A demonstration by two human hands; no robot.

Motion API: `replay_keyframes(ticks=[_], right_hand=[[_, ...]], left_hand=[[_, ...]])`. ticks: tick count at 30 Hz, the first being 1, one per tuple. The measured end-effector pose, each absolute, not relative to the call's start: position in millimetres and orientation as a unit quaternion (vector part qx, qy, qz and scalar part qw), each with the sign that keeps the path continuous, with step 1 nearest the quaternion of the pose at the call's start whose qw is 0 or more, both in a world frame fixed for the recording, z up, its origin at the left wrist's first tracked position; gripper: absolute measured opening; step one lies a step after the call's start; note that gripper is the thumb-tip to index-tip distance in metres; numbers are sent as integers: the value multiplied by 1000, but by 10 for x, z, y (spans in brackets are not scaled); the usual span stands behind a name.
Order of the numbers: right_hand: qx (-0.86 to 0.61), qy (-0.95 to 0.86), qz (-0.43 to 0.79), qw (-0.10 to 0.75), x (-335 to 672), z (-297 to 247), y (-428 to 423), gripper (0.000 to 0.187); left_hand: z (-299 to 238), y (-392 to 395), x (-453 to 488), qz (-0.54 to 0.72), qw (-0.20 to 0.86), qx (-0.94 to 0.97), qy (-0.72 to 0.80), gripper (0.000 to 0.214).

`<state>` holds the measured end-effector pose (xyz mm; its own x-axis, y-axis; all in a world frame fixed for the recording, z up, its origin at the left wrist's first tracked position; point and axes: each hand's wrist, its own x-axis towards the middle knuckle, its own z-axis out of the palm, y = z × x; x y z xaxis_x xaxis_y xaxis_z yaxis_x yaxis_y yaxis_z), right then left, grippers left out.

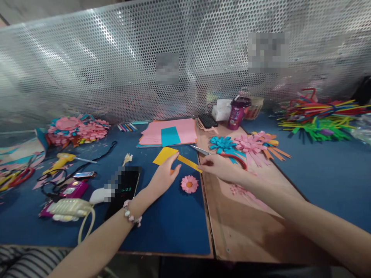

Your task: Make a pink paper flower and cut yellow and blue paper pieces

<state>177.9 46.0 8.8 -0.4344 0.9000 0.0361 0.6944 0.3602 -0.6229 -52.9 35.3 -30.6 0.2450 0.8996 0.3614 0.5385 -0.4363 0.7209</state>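
Note:
My right hand (218, 166) pinches one end of a narrow yellow paper strip (188, 162) between thumb and fingertips. The strip's other end lies by the fingertips of my left hand (165, 170), whose thumb stands apart from its fingers. Partly under those left fingers is a wider piece of yellow paper (165, 154). Just below the strip sits a small pink paper flower with an orange centre (189, 184). Scissors (199, 150) with red handles lie on the table behind my right hand, partly hidden by it.
Pink paper sheets (147, 133) with a blue piece (170, 136) lie behind. Blue (222, 143) and pink (251, 144) paper flowers and a purple cup (239, 112) are to the right. At left are a phone (127, 189), a yellow glue gun (62, 162) and cords.

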Motion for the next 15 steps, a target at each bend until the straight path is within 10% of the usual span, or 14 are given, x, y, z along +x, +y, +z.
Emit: replay_keyframes(ticks=[10, 15], right_hand=[[-472, -724, 419, 280, 1604, -110, 272, 22], [-512, -640, 470, 326, 1682, -228, 326, 25]], left_hand=[[-262, 370, -523, 481, 372, 644, 464, 37], [-300, 509, -734, 373, 102, 726, 568, 37]])
